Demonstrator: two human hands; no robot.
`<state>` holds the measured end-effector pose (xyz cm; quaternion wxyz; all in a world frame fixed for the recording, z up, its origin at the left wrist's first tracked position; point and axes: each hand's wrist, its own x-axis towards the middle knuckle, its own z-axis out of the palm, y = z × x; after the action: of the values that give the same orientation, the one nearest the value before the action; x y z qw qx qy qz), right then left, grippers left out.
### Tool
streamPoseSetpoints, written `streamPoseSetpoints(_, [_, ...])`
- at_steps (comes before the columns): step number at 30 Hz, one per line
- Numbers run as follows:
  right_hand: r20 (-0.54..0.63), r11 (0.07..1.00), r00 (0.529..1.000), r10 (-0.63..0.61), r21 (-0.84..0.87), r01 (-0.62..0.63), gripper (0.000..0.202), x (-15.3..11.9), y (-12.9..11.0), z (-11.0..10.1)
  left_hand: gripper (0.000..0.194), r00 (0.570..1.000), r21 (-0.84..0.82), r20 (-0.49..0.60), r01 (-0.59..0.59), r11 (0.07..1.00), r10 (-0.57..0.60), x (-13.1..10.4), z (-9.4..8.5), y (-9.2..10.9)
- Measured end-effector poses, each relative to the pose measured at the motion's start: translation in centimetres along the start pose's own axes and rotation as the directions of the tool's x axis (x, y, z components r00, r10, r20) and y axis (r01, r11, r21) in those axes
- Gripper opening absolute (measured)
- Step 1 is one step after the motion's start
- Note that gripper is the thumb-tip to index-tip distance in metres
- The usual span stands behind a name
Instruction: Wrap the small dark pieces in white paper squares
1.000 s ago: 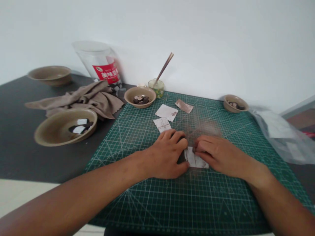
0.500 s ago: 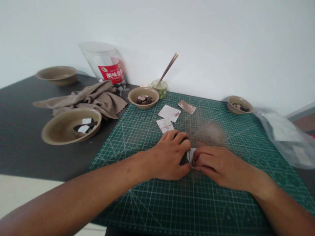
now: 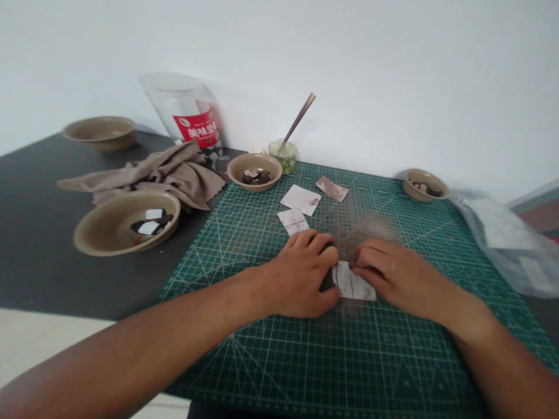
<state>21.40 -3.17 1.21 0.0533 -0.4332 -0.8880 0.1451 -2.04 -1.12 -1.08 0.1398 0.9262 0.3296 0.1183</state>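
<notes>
A white paper piece point(image 3: 354, 284) with dark creases or streaks lies on the green cutting mat point(image 3: 279, 361) between my hands. My left hand point(image 3: 305, 276) rests on the mat at the paper's left edge, its fingers curled around something dark that is mostly hidden. Over the paper's upper right part is my right hand point(image 3: 388, 273), fingers pinched together; whatever they hold is too small to name. Beyond my left hand lie a small marked paper point(image 3: 292, 222), a larger white paper point(image 3: 300, 199) and a brown-stained strip point(image 3: 332, 189).
Bowls with dark pieces stand at left point(image 3: 100, 233), back centre point(image 3: 254, 183) and back right point(image 3: 419, 195). Another bowl point(image 3: 102, 137), a cloth point(image 3: 152, 174), a clear jar point(image 3: 174, 105), a cup with chopsticks point(image 3: 286, 160) and a plastic bag point(image 3: 506, 244) surround the mat.
My right hand has moved slightly up and right, off the paper's lower part. More of the white paper now shows, lying flat. My left hand has stayed in place.
</notes>
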Motion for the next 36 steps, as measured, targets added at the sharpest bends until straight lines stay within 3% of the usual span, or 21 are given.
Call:
streamPoseSetpoints(4, [0.128,0.991,0.987,-0.095,0.104,0.082,0.015,-0.30,-0.10,-0.25,0.035,1.000,-0.005,0.001,-0.004,1.000,0.004,0.00,-0.03,0.03])
streamPoseSetpoints(6, [0.101,0.986,0.985,-0.137,0.109,0.126,0.014,-0.24,-0.36,-0.04,0.035,1.000,-0.005,0.008,0.000,1.000,0.000,-0.01,-0.04,0.03])
streamPoseSetpoints(9, [0.011,0.999,0.999,-0.039,0.022,0.039,0.014,-0.17,-0.33,0.16,0.033,1.000,0.003,0.009,0.014,1.000,-0.014,-0.02,-0.02,0.02])
streamPoseSetpoints(11, [0.042,1.000,0.999,0.006,0.026,-0.007,0.014,-0.28,-0.22,0.09,0.033,1.000,0.005,0.005,0.015,1.000,-0.015,-0.01,0.01,0.03])
streamPoseSetpoints(14, [0.142,0.988,0.986,-0.091,0.133,0.072,0.014,-0.35,-0.39,0.07,0.033,1.000,0.000,0.012,0.001,1.000,-0.001,0.01,0.00,0.05])
streamPoseSetpoints(16, [0.098,0.989,0.990,-0.105,0.110,0.094,0.013,-0.20,-0.53,0.21,0.034,1.000,0.004,0.013,0.000,1.000,0.000,0.01,-0.03,0.06])
streamPoseSetpoints(19, [0.003,1.000,1.000,-0.019,0.012,0.019,0.013,-0.07,-0.35,0.25,0.033,1.000,0.012,0.001,0.015,1.000,-0.015,-0.02,-0.06,0.05])
streamPoseSetpoints(21, [0.042,0.999,0.999,-0.012,0.035,0.010,0.014,-0.19,-0.14,0.09,0.033,1.000,0.009,-0.006,0.015,1.000,-0.014,-0.03,-0.03,0.04])
streamPoseSetpoints(24, [0.141,0.986,0.983,-0.114,0.139,0.095,0.014,-0.35,-0.08,-0.08,0.034,1.000,-0.003,-0.002,-0.001,1.000,0.001,-0.01,0.05,0.03])
streamPoseSetpoints(26, [0.114,0.987,0.986,-0.125,0.119,0.111,0.014,-0.30,-0.04,-0.12,0.034,1.000,-0.004,0.000,-0.002,1.000,0.002,0.00,0.08,0.04])
streamPoseSetpoints(30, [0.085,0.999,0.996,-0.031,0.046,0.027,0.014,-0.31,0.14,-0.37,0.031,1.000,0.004,-0.004,0.012,1.000,-0.012,-0.01,0.07,0.06])
streamPoseSetpoints(33, [0.166,0.988,0.981,-0.100,0.131,0.079,0.013,-0.43,-0.10,-0.39,0.032,1.000,-0.001,0.005,0.000,1.000,0.000,0.00,0.00,0.10])
streamPoseSetpoints(36, [0.121,0.991,0.987,-0.108,0.094,0.096,0.015,-0.35,-0.22,-0.27,0.034,1.000,0.005,0.011,0.005,1.000,-0.005,0.02,-0.08,0.14])
